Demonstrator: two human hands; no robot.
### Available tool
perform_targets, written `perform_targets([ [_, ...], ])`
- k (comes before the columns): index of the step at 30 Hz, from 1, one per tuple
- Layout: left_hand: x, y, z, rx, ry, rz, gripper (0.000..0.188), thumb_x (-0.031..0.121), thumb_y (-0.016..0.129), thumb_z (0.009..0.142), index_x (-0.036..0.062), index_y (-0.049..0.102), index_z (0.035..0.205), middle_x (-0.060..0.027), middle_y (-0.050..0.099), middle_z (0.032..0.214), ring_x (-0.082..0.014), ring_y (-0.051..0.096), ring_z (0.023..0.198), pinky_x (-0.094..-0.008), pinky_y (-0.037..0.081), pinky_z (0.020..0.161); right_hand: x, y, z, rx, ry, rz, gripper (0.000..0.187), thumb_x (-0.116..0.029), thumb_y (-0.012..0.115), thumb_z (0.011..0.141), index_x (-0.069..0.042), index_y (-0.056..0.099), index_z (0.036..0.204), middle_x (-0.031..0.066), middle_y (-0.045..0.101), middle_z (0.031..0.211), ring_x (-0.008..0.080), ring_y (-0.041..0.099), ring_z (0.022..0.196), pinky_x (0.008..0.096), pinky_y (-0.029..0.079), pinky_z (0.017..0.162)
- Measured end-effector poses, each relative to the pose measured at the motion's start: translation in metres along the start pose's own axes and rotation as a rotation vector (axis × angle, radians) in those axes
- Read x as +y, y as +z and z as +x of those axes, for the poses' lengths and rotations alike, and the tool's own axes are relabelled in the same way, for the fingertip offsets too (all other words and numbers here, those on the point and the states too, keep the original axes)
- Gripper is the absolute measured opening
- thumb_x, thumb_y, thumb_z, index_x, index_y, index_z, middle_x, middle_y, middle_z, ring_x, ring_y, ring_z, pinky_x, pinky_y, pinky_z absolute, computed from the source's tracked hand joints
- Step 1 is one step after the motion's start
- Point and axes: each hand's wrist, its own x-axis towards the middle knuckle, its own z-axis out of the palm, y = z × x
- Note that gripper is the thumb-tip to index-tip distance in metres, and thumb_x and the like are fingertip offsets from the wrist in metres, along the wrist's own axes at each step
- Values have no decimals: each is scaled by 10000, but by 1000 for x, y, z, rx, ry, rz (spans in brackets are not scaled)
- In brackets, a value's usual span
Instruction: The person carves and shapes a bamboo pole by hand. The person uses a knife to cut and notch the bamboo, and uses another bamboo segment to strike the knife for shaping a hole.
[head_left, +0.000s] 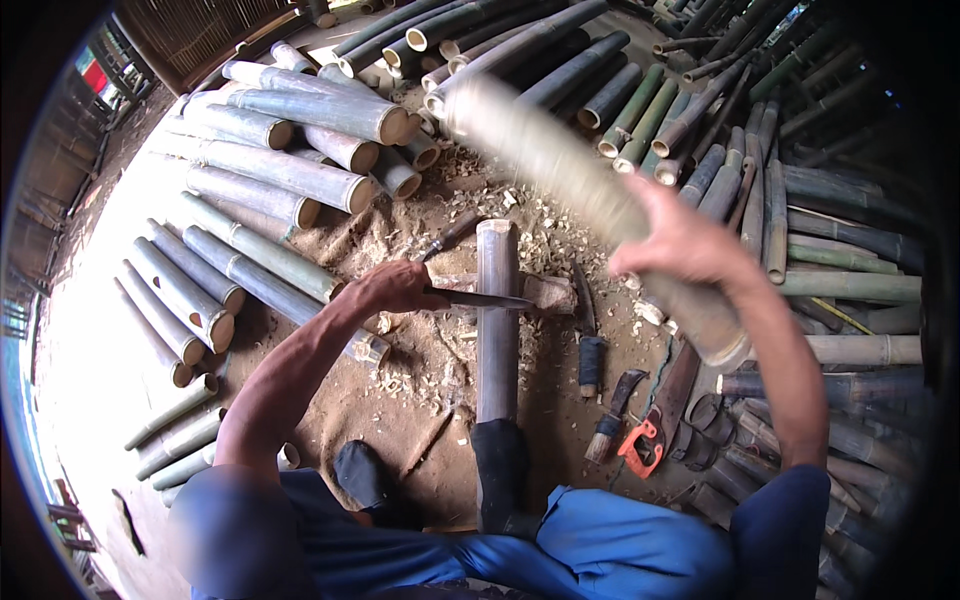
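My left hand [398, 287] is closed round the handle of a knife. Its dark blade [485, 299] crosses a bamboo length [497, 350], which lies pointing away from me with its far end on a wooden block [550, 294]. A dark-covered foot [499, 455] rests on the near end of that bamboo. My right hand [680, 240] grips a thick pale bamboo length [560, 175], smeared by motion, up on the right. Its far end reaches over the back piles, and its near end lies by my right forearm.
Wood chips [540, 245] litter the ground. Right of the bamboo lie a knife with a dark wrapped handle [591, 365], a hooked knife [620, 405] and an orange-handled saw [643, 447]. A wooden-handled tool [455, 235] lies beyond my left hand. Bamboo piles [270, 165] ring the spot.
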Motion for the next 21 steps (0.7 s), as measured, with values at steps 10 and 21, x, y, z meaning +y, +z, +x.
perform_targets([
  [10, 2, 11, 1, -24, 8, -15, 559, 636, 734, 908, 84, 820, 908, -68, 667, 642, -199, 627, 574, -413, 517, 552, 69, 150, -18, -69, 107, 47, 883, -160, 847, 711, 115, 404, 1424, 245, 635, 1206, 348, 646, 1119, 451, 520, 1062],
  [21, 9, 6, 19, -212, -75, -69, 572, 663, 714, 914, 99, 809, 918, -18, 673, 682, -161, 617, 597, -382, 499, 526, 45, 92, -3, 833, -282, 493, 723, -244, 791, 800, 83, 447, 1345, 199, 627, 1114, 260, 656, 966, 393, 577, 843],
])
